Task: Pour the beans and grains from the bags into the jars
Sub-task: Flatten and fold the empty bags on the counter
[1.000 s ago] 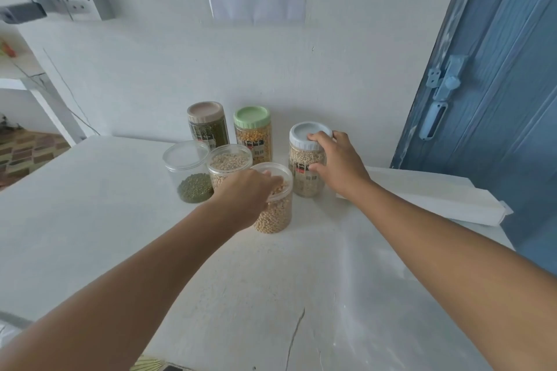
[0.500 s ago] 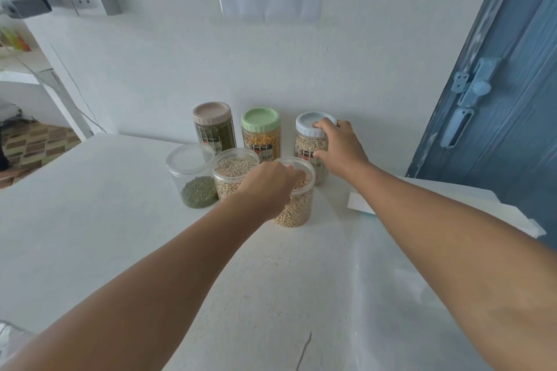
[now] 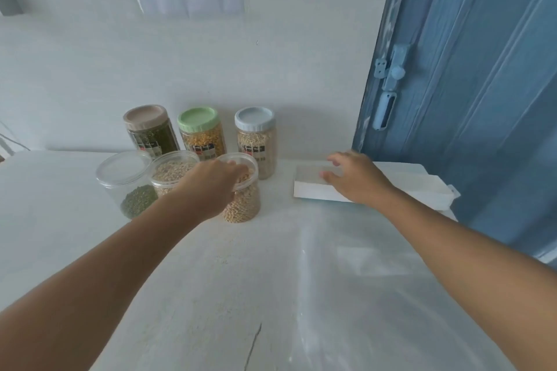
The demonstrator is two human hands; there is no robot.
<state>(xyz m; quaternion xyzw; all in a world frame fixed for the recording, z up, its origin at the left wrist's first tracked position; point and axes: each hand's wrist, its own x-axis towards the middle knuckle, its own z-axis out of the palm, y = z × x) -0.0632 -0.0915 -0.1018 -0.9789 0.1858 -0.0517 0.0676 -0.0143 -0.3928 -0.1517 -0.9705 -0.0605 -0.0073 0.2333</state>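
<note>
Three clear tubs stand in a front row on the white table (image 3: 271, 280): one with green beans (image 3: 126, 187), one with pale grains (image 3: 170, 172), one with yellow beans (image 3: 245, 206). My left hand (image 3: 208, 187) grips the rim of the yellow-bean tub from the left, fingers curled over its top. Behind them stand three tall jars, closed with a brown lid (image 3: 149, 129), a green lid (image 3: 200, 132) and a blue lid (image 3: 256, 137). My right hand (image 3: 355, 181) is over the near end of a white box (image 3: 313, 191), fingers relaxed. No bag is in view.
The white box lies along the table's right side, close to a blue door (image 3: 467, 99) with a latch (image 3: 390, 78). A white wall rises directly behind the jars. A crack (image 3: 253, 343) runs through the table's near surface.
My right hand has let go of the blue-lid jar and moved right to the white box. My left hand stays on the yellow-bean tub. The camera has shifted rightward.
</note>
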